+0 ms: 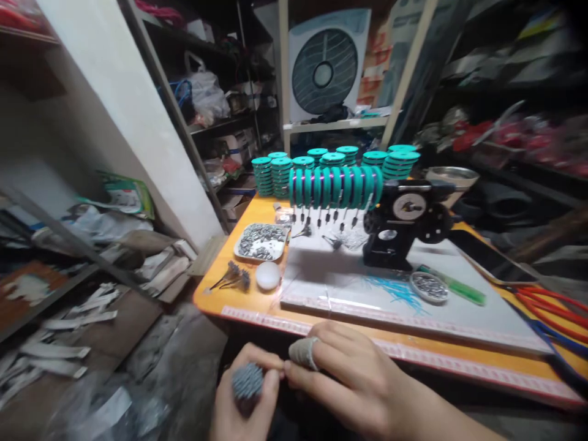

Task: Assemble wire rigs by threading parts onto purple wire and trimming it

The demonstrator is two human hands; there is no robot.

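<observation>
Holding upright, in the closed left hand (245, 404), a tight grey bundle of thin metal pins (247, 381), heads bunched at the top and poking out above the curled fingers, shafts hidden inside the fist. Lying just right of the bundle, the right hand (362, 383), index finger sheathed in a beige fabric finger cot (304, 353), thumb and index pressed together in a pinch at the left hand's fingertips; impossible to tell whether a single pin is caught between them. Running roughly vertical, the bundle's long axis, so pointing leftward across it from the right hand's pinch. Both hands hovering below the near edge of the orange wooden table (239, 306), well apart from the black winding machine (404, 223) and its row of teal plastic spools (335, 185) farther back.
</observation>
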